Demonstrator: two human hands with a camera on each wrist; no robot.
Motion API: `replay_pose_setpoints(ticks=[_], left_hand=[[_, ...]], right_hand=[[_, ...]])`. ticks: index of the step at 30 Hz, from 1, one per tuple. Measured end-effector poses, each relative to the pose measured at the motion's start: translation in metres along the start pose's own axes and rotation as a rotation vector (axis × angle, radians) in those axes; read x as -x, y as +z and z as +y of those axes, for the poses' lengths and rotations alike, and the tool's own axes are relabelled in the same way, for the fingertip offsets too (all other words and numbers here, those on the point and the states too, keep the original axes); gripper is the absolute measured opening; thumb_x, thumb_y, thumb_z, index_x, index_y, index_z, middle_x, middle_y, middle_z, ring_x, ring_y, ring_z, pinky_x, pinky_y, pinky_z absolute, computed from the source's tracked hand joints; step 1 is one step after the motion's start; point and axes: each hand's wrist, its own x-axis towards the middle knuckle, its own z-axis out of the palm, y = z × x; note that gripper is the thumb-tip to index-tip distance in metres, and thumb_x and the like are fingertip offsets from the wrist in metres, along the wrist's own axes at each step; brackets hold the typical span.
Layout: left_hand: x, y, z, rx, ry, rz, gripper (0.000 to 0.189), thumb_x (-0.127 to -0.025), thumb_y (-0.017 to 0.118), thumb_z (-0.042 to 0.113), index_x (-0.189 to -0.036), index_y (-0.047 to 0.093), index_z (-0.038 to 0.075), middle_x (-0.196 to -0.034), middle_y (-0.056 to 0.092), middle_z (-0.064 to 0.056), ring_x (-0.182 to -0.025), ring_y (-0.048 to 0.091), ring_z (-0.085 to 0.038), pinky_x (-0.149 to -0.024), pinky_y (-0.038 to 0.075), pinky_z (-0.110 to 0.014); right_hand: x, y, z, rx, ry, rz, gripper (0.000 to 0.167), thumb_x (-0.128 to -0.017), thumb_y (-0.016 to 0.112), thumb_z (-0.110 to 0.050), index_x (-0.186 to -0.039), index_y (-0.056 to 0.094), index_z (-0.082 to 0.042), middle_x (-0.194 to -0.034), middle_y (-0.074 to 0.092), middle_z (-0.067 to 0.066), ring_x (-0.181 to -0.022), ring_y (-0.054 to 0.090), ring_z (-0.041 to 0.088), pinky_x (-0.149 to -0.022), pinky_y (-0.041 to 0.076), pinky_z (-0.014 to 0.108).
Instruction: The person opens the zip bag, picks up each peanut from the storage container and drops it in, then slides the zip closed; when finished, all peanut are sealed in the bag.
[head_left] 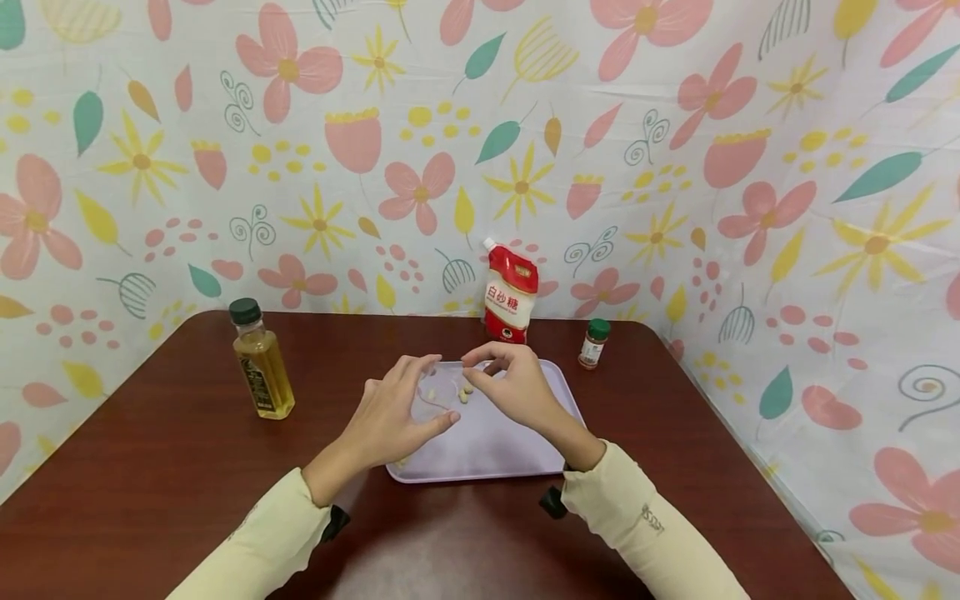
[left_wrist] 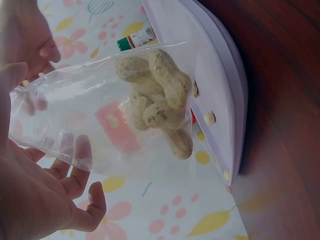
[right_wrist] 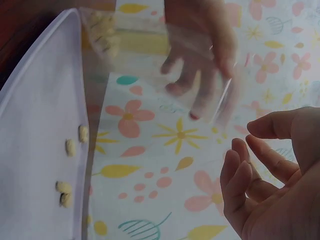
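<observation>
My left hand [head_left: 386, 412] holds a clear plastic bag [left_wrist: 80, 107] near its mouth, thumb and fingers spread apart around it. Several unshelled peanuts [left_wrist: 170, 82] lie in the bottom of the bag, which hangs above the lilac tray [head_left: 510, 454]. Close to the bag's mouth is my right hand [head_left: 521, 387], with loosely bent fingers and the thumb tip near the index tip. Nothing shows between those fingertips in the right wrist view. Several loose peanuts [right_wrist: 70, 147] are scattered on the tray.
An oil bottle [head_left: 262, 362] with a dark cap stands to the left. Behind the tray is a red and white sugar pouch [head_left: 512, 292]. A small green-lidded jar [head_left: 594, 343] stands at the back right. Patterned cloth [head_left: 420, 167] hangs behind the brown table [head_left: 187, 442].
</observation>
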Motion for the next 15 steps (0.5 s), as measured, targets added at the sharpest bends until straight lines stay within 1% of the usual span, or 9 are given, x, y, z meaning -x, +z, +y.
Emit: replay_pose_setpoints(ticks=[3,8,15], left_hand=[[-0.001,-0.001,0.0,0.002,-0.004,0.003,0.073,-0.084,0.073,0.05,-0.141,0.048,0.012,-0.121,0.057,-0.003,-0.109,0.055,-0.016,-0.074,0.037,-0.042],[-0.002,-0.003,0.0,0.005,-0.009,0.001,0.072,-0.084,0.073,0.05,-0.141,0.048,0.013,-0.121,0.057,-0.003,-0.109,0.055,-0.016,-0.075,0.037,-0.042],[-0.003,-0.003,-0.002,0.009,-0.01,0.002,0.072,-0.084,0.073,0.05,-0.141,0.048,0.013,-0.122,0.057,-0.004,-0.11,0.055,-0.016,-0.075,0.037,-0.042]], right_hand=[[-0.004,0.0,0.011,0.014,0.036,-0.002,0.006,-0.087,0.073,-0.007,-0.092,0.076,-0.006,-0.087,0.073,0.004,-0.068,0.065,0.019,-0.058,0.052,0.032],[-0.011,0.002,0.029,0.046,0.097,-0.017,0.005,-0.087,0.073,-0.008,-0.091,0.076,-0.007,-0.087,0.073,0.003,-0.061,0.062,0.018,-0.056,0.051,0.03],[-0.02,0.005,0.05,0.11,0.149,-0.03,0.005,-0.086,0.073,-0.006,-0.09,0.076,-0.005,-0.09,0.074,0.006,-0.065,0.066,0.022,-0.059,0.053,0.03]])
